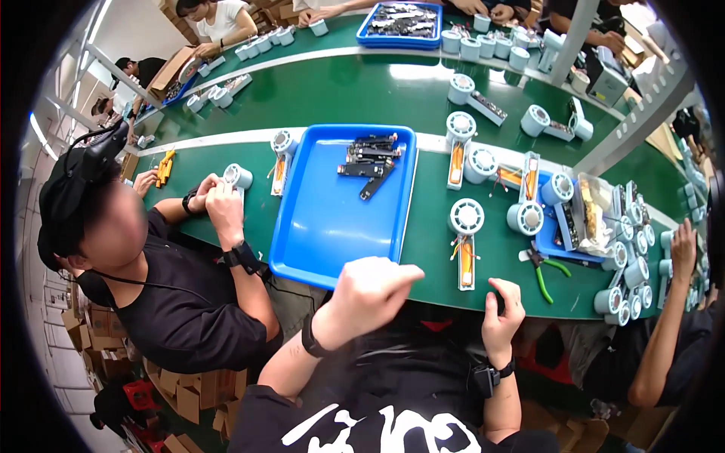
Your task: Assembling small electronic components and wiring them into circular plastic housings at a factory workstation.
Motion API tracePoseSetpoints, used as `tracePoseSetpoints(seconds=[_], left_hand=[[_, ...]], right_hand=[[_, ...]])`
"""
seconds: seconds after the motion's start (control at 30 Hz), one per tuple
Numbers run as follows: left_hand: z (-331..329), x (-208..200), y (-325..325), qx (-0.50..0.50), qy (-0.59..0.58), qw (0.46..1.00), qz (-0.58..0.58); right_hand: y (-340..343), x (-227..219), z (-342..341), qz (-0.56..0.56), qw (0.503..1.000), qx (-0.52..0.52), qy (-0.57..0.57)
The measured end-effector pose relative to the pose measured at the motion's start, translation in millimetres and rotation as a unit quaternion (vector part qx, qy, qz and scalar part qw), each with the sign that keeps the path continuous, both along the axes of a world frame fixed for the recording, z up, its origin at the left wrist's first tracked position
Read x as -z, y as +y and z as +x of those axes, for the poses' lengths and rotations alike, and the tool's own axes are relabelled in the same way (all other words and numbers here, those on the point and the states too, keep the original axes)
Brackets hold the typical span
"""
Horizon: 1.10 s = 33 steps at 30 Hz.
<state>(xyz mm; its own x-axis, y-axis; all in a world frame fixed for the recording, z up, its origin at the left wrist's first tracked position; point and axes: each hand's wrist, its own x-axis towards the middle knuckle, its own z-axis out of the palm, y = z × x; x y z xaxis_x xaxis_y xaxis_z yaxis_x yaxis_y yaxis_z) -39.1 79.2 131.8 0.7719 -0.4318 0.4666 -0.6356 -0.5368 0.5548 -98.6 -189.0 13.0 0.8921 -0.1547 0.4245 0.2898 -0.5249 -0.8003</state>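
Observation:
My left hand (374, 296) hovers over the near right corner of a blue tray (325, 226), its fingers curled in and one stretched toward the right; nothing shows in it. At the table's front edge, my right hand (502, 321) is loosely curled, with a gap between thumb and fingers and nothing in it. Just beyond, between the hands, lies a light blue fan unit (467, 217), its round grille up and its handle uncovered, showing an orange cell and wires. Several black strip-shaped parts (370, 162) lie in the tray's far right part.
More fan units (482, 163) lie beyond and to the right. Green-handled pliers (545, 275) rest near a smaller blue tray (550, 235) holding parts. At left, a co-worker (174, 279) handles a fan unit (238, 177). A metal post (638, 124) stands at right.

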Motion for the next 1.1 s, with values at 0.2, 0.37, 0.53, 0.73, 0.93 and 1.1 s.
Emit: tracePoseSetpoints(seconds=[0.2,0.37,0.53,0.73,0.93,1.1], left_hand=[[106.5,62.1,45.2,-0.210,0.032,0.970,0.120],[124.1,66.8,37.9,-0.253,0.074,0.938,0.226],[117.1,52.7,35.8,-0.277,0.142,0.922,0.230],[75.7,61.3,54.7,-0.178,0.426,0.873,-0.158],[-13.7,55.7,19.7,-0.026,0.528,0.781,-0.333],[-81.4,78.4,-2.1,0.059,0.634,0.677,-0.369]], right_hand=[[8.8,1.2,6.2,-0.055,0.997,0.048,-0.033],[6.3,-1.1,12.3,-0.055,0.996,0.065,-0.014],[8.4,-4.1,11.1,-0.028,0.998,0.058,0.015],[7.2,-9.8,5.2,0.002,0.998,0.053,0.022],[43.5,-49.5,-1.0,0.143,0.985,-0.070,0.069],[40.9,-52.4,-15.1,0.164,0.935,-0.194,0.246]])
